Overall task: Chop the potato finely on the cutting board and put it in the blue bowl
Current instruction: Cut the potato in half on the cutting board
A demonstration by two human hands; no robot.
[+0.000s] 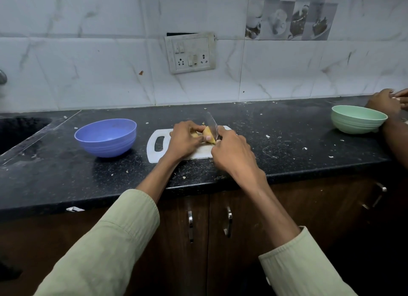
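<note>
Setting: black speckled stone tabletop (287, 128) below marble-look wall tiles; scraps littered its surface.
Board: white plastic cutting board (154, 154) with a handle slot lay flat at centre.
Potato: yellow cut potato piece (208, 134) rested on the board.
Left hand (184, 139): its fingers curled round the potato, pinning it.
Right hand (231, 154): it gripped the steel knife (212, 124); the blade met the potato's right side.
Bowl: round blue plastic bowl (106, 137) stood left of the board, apart, holding no potato.
Risk: fingertips sat just beside the blade; a slip on the rounded, wet potato could probably cut them.
</note>
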